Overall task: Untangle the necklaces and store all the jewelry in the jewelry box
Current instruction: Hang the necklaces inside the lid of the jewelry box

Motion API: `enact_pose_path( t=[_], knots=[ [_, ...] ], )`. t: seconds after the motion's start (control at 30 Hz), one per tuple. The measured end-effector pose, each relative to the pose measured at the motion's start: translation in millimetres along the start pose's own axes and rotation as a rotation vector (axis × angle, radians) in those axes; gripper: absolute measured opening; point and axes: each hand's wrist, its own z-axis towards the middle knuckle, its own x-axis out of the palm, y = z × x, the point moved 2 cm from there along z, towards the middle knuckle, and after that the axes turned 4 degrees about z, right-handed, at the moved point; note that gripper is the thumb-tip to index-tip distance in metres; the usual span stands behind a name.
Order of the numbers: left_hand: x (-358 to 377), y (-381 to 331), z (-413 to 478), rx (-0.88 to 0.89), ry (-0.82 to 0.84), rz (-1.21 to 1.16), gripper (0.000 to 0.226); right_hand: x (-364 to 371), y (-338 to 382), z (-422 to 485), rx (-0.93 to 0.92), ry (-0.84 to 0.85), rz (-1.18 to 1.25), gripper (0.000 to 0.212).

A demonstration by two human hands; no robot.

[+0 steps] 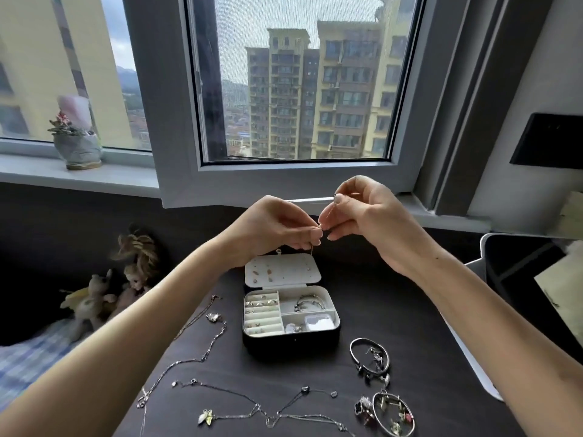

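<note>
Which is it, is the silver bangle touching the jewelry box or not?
Apart. The head view shows a strip of bare dark table between the silver bangle and the right wall of the jewelry box.

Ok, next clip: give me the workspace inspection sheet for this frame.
Surface: dark table, jewellery spread over it.
Job's things: jewelry box open, partly filled; necklaces and bangles lying loose around it.
Clutter: doll and plush toy at the left.
Grippers: left hand and right hand both pinch a fine chain above the box.
Cables: nothing seen.
Surroundings: window behind, potted plant on the sill.
</note>
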Motion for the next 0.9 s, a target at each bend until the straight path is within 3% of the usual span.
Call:
enact_pose_path(
  t=[0.17,0.4,0.9],
  knots=[
    [6,4,4,0.066,-0.066,0.021,0.018,-1,-3,3,-0.091,-0.057,-0.17,0.012],
    [22,10,0,0.074,-0.091,-0.087,0.004,-6,-6,-4,-0.18,-0.093,-0.367,0.014],
    [91,51,-25,-0.091,0.1,-0.277,0.013,-13,6,-11,-0.1,-0.12,-0.253,0.018]
  ],
)
